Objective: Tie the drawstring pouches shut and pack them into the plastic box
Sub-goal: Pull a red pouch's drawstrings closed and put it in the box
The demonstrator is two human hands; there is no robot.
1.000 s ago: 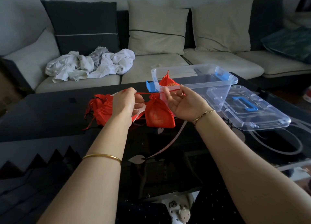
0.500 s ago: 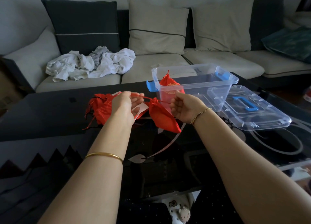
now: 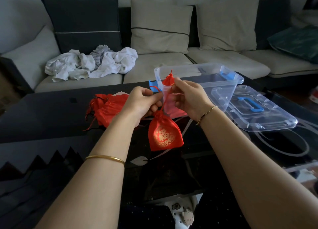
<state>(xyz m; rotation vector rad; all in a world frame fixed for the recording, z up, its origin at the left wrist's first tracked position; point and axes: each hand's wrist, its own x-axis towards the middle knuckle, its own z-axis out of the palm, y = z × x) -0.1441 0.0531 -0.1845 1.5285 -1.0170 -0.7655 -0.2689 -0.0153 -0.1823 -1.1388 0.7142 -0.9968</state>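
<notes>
- Your left hand (image 3: 142, 102) and right hand (image 3: 187, 98) hold the drawstring (image 3: 165, 98) of a red pouch (image 3: 164, 136); the fingers of each hand pinch the cord.
- The pouch hangs gathered at the neck, above the dark counter (image 3: 43, 111).
- The clear plastic box (image 3: 215, 81) stands just behind your hands, one red pouch inside it.
- Its lid (image 3: 258, 111) lies to the right.
- More red pouches (image 3: 106, 108) lie at left.

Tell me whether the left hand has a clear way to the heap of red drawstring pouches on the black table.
Probably yes. The heap of red pouches lies just left of the left hand on the black table, with nothing between them. But that hand is busy pinching the cord of the hanging red pouch.
</notes>
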